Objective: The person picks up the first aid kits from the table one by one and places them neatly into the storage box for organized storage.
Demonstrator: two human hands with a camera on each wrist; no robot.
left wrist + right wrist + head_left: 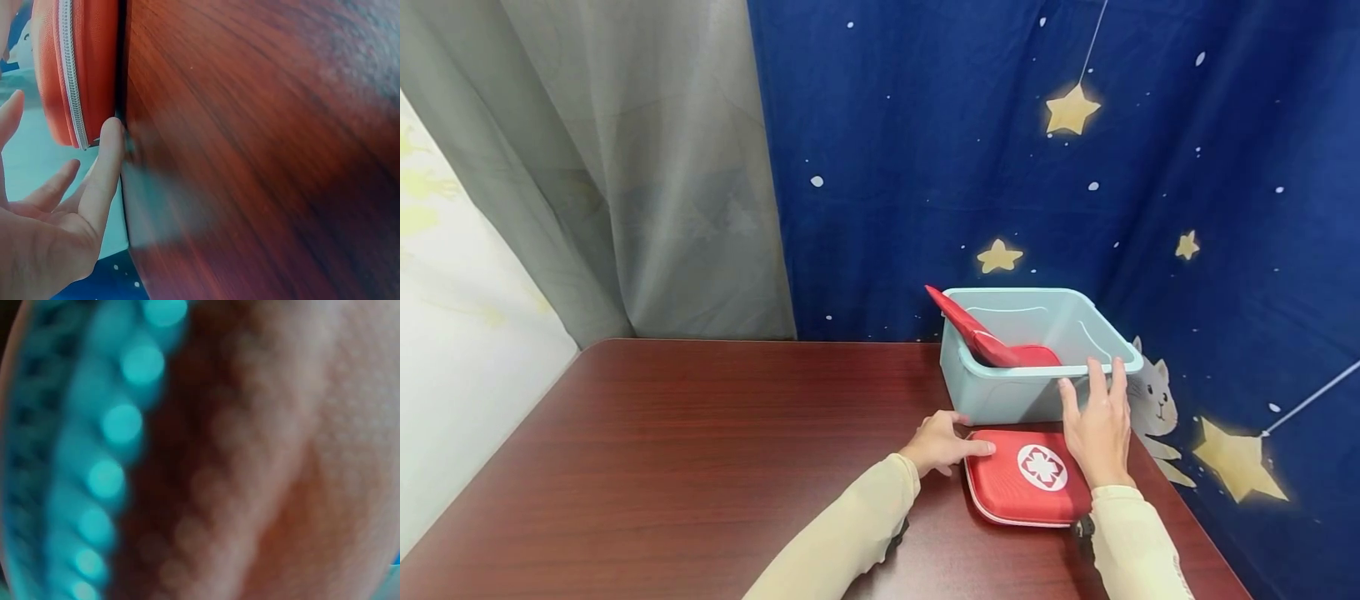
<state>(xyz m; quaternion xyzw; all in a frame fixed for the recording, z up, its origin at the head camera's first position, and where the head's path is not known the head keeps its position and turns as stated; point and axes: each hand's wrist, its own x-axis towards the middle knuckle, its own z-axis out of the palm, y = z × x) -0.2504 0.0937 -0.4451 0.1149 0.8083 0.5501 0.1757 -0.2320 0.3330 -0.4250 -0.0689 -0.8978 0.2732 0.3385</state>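
A red zippered first-aid case with a white round emblem lies flat on the table, just in front of a light blue bin. At the case's left end is my left hand, its thumb over the top edge and its fingers spread. The left wrist view shows the left hand with a fingertip close to the lower corner of the case; contact is unclear. My right hand is raised over the case's right end, fingers extended up to the bin's front rim. A blurred close-up of zipper teeth fills the right wrist view.
Inside the bin, a red pouch-like item leans out over the left rim, beside another red item. The dark wooden table stretches left. Grey and blue starry curtains hang behind, the blue one also along the right edge.
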